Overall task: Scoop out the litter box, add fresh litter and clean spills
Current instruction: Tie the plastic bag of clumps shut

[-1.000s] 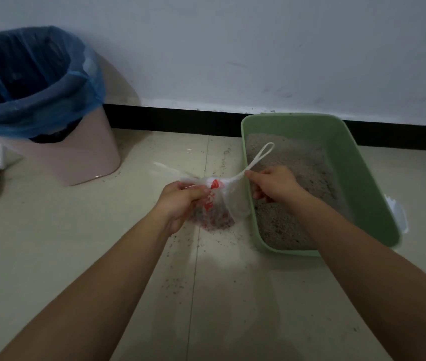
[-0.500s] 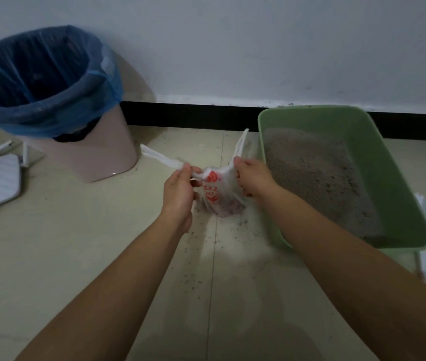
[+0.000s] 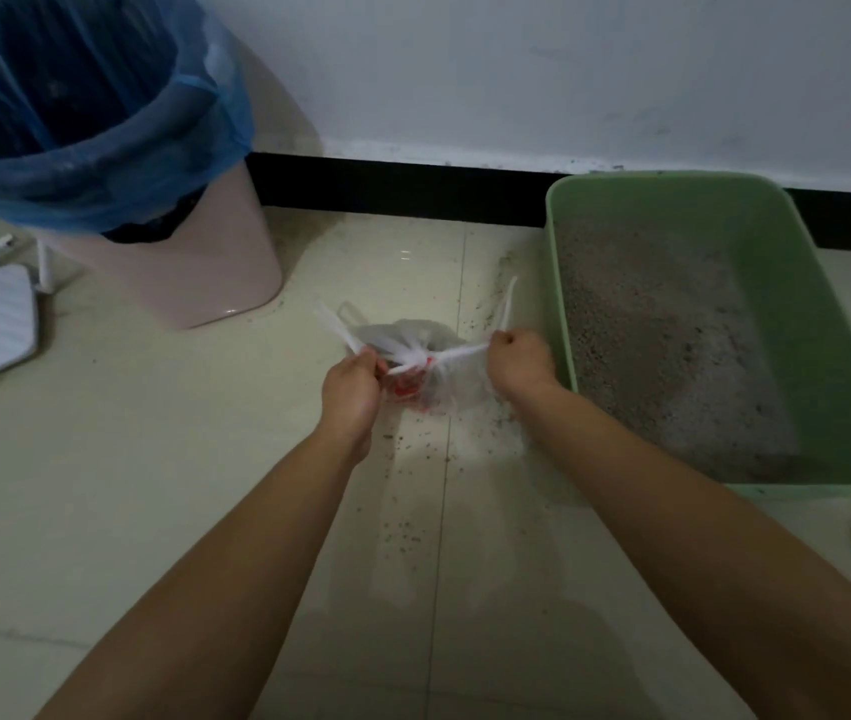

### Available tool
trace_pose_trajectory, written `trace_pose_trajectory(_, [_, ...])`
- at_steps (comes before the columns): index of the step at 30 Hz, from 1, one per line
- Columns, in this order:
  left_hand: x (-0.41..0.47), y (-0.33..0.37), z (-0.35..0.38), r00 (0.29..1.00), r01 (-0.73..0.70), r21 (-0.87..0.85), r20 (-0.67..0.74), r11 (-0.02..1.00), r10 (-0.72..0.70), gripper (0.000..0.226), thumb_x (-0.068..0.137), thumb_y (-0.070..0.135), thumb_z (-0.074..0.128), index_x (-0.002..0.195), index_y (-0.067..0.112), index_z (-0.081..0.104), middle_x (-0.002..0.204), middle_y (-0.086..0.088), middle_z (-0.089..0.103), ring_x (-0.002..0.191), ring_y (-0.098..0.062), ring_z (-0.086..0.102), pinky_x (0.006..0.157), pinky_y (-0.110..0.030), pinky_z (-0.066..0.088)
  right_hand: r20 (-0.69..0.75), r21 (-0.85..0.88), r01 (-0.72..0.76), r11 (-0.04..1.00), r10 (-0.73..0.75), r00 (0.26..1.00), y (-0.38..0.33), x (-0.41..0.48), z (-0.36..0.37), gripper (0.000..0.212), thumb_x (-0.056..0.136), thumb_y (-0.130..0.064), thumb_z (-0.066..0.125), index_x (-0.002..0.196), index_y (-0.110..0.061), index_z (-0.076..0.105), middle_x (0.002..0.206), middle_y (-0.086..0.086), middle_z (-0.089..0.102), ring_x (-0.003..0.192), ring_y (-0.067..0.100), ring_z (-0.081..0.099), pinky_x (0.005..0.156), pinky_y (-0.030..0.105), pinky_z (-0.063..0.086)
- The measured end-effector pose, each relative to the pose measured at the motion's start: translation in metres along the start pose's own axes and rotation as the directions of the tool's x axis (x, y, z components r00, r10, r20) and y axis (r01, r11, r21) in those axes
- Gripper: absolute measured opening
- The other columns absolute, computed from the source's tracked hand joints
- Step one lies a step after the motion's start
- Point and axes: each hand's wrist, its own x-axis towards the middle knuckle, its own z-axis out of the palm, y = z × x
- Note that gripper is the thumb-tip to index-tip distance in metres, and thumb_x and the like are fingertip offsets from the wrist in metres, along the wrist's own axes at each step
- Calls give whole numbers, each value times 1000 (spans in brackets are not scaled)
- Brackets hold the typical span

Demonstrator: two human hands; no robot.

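A small white plastic bag with red print is held low between the two hands, just left of the green litter box; whether it rests on the floor cannot be told. The left hand is closed in a fist around one handle and the right hand around the other. The hands are set apart, and a knot at the bag's neck is drawn taut between them. Both forearms are stretched forward and down, with the wrists roughly level and the backs of the hands turned upward.

The film is judged thin, limp and somewhat slippery, and likely to tear if pulled hard. The load looks small and light, though loose enough to shift. The bag is best taken by the twisted handles close to the knot, not by its belly. Spilled grains are scattered on the floor beneath and nearer than the hands. A lined bin stands beyond the left hand, well apart.
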Motion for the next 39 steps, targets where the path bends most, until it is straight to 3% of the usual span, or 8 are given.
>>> trace_pose_trajectory(5, [8, 29, 1, 974, -225, 13, 2, 974, 225, 29, 102, 30, 49, 94, 13, 71, 92, -2, 71, 83, -9, 67, 67, -17, 54, 3, 266, 230, 936, -240, 971, -6, -2, -15, 27, 104, -34, 39, 103, -15, 58, 92, -1, 61, 83, 15, 61, 74, 30, 53])
trace_pose_trajectory(10, [7, 61, 3, 917, -396, 69, -23, 916, 398, 27, 95, 39, 59, 87, 18, 74, 81, 2, 72, 73, -6, 64, 68, -20, 53, 205, 475, 146, 868, -270, 941, -15, 1, -28, 22, 101, -31, 51, 110, -14, 62, 109, 0, 65, 102, 16, 65, 78, 27, 55])
trace_pose_trajectory(16, [1, 73, -8, 931, -190, -141, 289, 972, 224, 27, 102, 25, 47, 114, 10, 66, 68, 0, 53, 68, -15, 52, 74, -29, 50, 262, 611, 158, 775, -386, 885, -36, -12, -45, 25, 97, -30, 58, 114, -14, 67, 96, -6, 68, 87, 9, 62, 70, 23, 52])
trace_pose_trajectory(19, [2, 71, -10, 900, -16, -218, 422, 976, 109, 29, 98, 11, 44, 119, -4, 58, 73, -4, 51, 72, -21, 54, 74, -34, 54, 248, 498, 252, 830, -415, 876, -37, -13, -53, 16, 95, -29, 60, 103, -22, 71, 90, -8, 68, 83, 8, 62, 65, 20, 51])
trace_pose_trajectory(25, [1, 51, -4, 908, 43, -65, 418, 997, -12, 28, 88, -4, 49, 113, -2, 61, 129, -18, 57, 94, -28, 63, 90, -41, 54, 349, 329, 250, 911, -363, 864, -21, -14, -47, 17, 94, -28, 63, 108, -27, 71, 101, -7, 69, 91, 9, 61, 68, 16, 49])
trace_pose_trajectory(33, [3, 54, -2, 825, -58, -31, 562, 998, 65, 32, 89, 24, 69, 116, 8, 68, 112, -5, 72, 106, -23, 67, 98, -40, 51, 425, 210, 268, 940, -335, 841, -23, -10, -41, 25, 87, -29, 72, 109, -18, 74, 112, -7, 71, 105, 8, 62, 98, 26, 47])
trace_pose_trajectory(36, [1, 54, 6, 852, -52, -54, 519, 997, 72, 32, 92, 29, 64, 117, 10, 68, 104, -4, 74, 99, -21, 69, 100, -42, 50, 461, 184, 271, 945, -327, 825, -21, -9, -40, 27, 87, -32, 72, 111, -20, 74, 114, -8, 70, 98, 4, 61, 90, 23, 49])
trace_pose_trajectory(39, [1, 54, 7, 845, -50, -70, 529, 996, 79, 30, 100, 27, 52, 119, 8, 66, 70, 9, 69, 72, -8, 67, 99, -39, 49, 460, 224, 212, 951, -295, 838, -19, -4, -43, 28, 92, -31, 65, 119, -23, 69, 113, -5, 67, 97, 11, 62, 74, 19, 50])
